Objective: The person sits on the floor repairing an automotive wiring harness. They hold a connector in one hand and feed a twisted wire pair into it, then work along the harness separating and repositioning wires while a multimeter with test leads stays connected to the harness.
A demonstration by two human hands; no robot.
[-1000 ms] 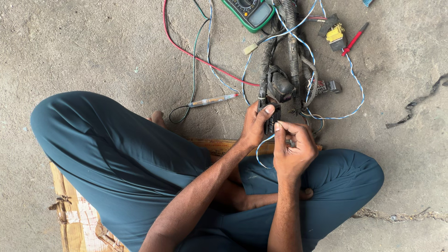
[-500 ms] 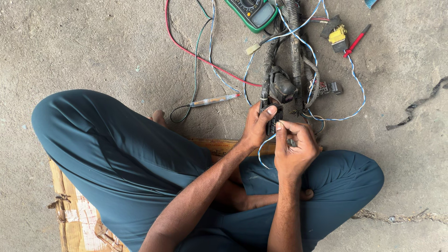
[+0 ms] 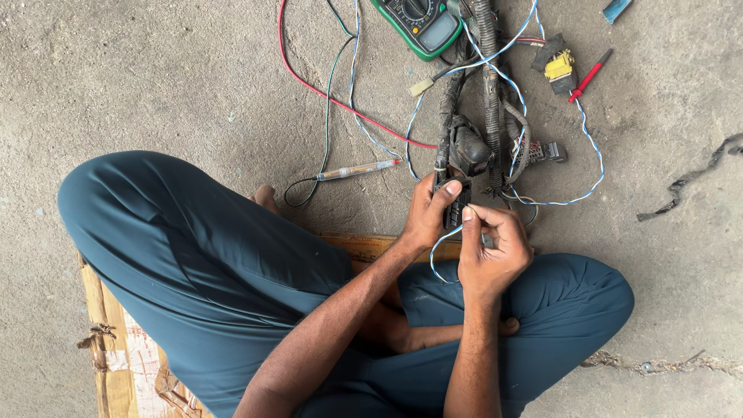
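I sit cross-legged on the concrete floor. My left hand [image 3: 428,215] grips a black connector [image 3: 456,203] at the near end of a black taped wire harness [image 3: 489,85]. My right hand [image 3: 490,248] pinches a thin blue-and-white wire [image 3: 438,246] right beside that connector; the wire loops down between my hands. The harness runs away from me, with a black relay-like block [image 3: 469,147] and a second black plug [image 3: 546,151] on it.
A green multimeter [image 3: 419,25] lies at the top, with a red lead [image 3: 329,97] curving left and a red probe [image 3: 590,75] on the right. A clear test-light probe [image 3: 357,170], a yellow-and-black connector [image 3: 558,64], a black strip [image 3: 689,182] and cardboard [image 3: 104,364] under me.
The view has drifted slightly, so the floor items sit a little higher. My hands stay on the connector and wire with only small finger movement.
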